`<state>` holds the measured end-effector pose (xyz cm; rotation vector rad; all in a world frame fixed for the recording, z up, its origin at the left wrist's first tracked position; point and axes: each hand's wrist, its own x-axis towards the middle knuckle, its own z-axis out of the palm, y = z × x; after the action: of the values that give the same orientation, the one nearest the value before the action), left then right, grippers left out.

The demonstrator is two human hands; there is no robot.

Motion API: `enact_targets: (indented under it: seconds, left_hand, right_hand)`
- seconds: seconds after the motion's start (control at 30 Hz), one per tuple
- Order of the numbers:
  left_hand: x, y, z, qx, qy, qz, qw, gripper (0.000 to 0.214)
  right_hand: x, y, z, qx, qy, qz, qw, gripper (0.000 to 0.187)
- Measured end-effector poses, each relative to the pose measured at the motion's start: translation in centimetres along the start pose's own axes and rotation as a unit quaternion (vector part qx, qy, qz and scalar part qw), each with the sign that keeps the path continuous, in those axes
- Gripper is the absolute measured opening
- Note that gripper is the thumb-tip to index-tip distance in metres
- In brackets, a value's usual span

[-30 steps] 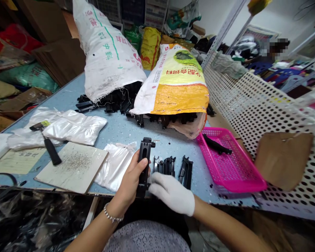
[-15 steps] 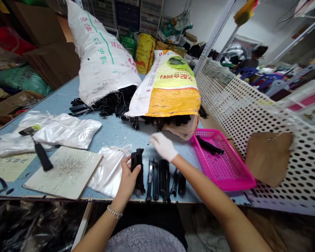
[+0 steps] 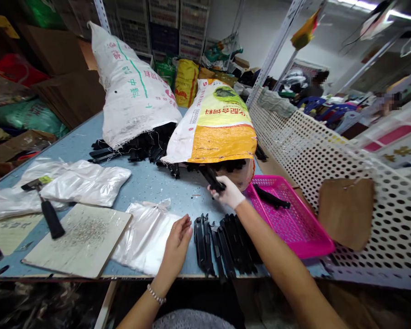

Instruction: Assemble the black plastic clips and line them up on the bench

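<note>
My right hand [image 3: 229,193], in a white glove, is closed round a long black plastic part [image 3: 210,176] at the mouth of the yellow and white sack [image 3: 219,123]. My bare left hand [image 3: 176,244] lies open and flat on the blue table [image 3: 147,176], its fingers on a clear plastic bag [image 3: 145,235], just left of a row of several black plastic parts [image 3: 222,244] lined up at the front edge. More black parts spill from both sacks.
A white sack [image 3: 130,87] lies behind the yellow one. A pink basket [image 3: 296,224] with one black part stands at the right, beside a perforated white panel [image 3: 329,151]. A hammer [image 3: 46,205], a board with small bits [image 3: 80,237] and plastic bags [image 3: 85,180] lie at the left.
My left hand has set down the black part it held and now rests flat. My right hand has reached forward to the yellow sack and closed on a black part there.
</note>
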<state>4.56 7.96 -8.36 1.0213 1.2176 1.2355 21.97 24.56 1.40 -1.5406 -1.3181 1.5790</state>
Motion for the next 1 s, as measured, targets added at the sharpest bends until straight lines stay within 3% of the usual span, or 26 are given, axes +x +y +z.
enact_targets:
  seconds: [0.1,0.17,0.23,0.27,0.3,0.37,0.4,0.47,0.53,0.63,0.7,0.8,0.9,0.93,1.0]
  left_hand:
    - [1.2,3.2,0.5,-0.209,-0.090,-0.041,0.973,0.061]
    - [1.5,5.0,1.2,-0.315,-0.174,-0.044,0.932,0.071]
    - [1.5,6.3,1.5,-0.349,-0.218,-0.044,0.910,0.071]
    - [1.3,6.7,1.4,-0.345,-0.219,-0.046,0.912,0.068]
    - [1.1,6.9,1.1,-0.328,-0.204,-0.046,0.921,0.063]
    - [0.6,7.3,0.4,-0.247,-0.147,-0.045,0.957,0.057]
    - [0.3,7.5,0.1,-0.189,-0.117,-0.044,0.974,0.055]
    - [-0.3,8.0,-0.4,-0.081,-0.083,-0.031,0.993,0.050]
    - [-0.9,8.7,-0.6,-0.026,-0.096,-0.012,0.995,0.045]
    - [-1.6,9.7,-0.8,-0.003,-0.140,-0.001,0.990,0.046]
    - [-1.8,9.8,-1.0,0.011,-0.161,-0.008,0.987,0.045]
    - [-1.6,9.4,-1.1,0.040,-0.150,-0.003,0.988,0.041]
    - [-1.1,8.6,-0.9,0.029,-0.112,-0.021,0.993,0.039]
    - [-1.0,8.3,-0.8,0.003,-0.105,-0.042,0.994,0.039]
    - [-0.8,8.0,-0.9,-0.066,-0.094,-0.093,0.989,0.040]
  right_hand:
    - [-6.0,4.0,1.6,0.100,-0.100,0.007,0.990,0.054]
    - [-9.4,6.9,3.6,0.288,-0.265,0.061,0.918,0.058]
    - [-11.6,8.7,5.0,0.320,-0.351,0.101,0.874,0.066]
    - [-12.2,9.1,5.3,0.286,-0.355,0.103,0.884,0.067]
    - [-12.6,8.9,5.3,0.229,-0.327,0.086,0.913,0.065]
    - [-12.8,7.6,4.6,0.091,-0.208,0.006,0.974,0.054]
    - [-12.8,6.6,4.1,0.037,-0.141,-0.048,0.988,0.047]
    - [-12.6,4.6,3.4,-0.042,-0.054,-0.143,0.987,0.037]
    - [-12.5,2.9,3.4,-0.099,-0.022,-0.214,0.972,0.032]
    - [-12.2,1.9,4.3,-0.140,-0.008,-0.266,0.954,0.033]
    - [-11.8,1.8,5.1,-0.107,-0.027,-0.255,0.961,0.036]
    - [-10.7,2.0,5.7,0.006,-0.096,-0.144,0.985,0.041]
    - [-9.9,2.2,5.8,0.061,-0.143,-0.041,0.987,0.041]
    - [-10.0,2.3,5.8,0.042,-0.149,-0.041,0.987,0.042]
    - [-10.9,2.7,5.7,-0.058,-0.159,-0.103,0.980,0.042]
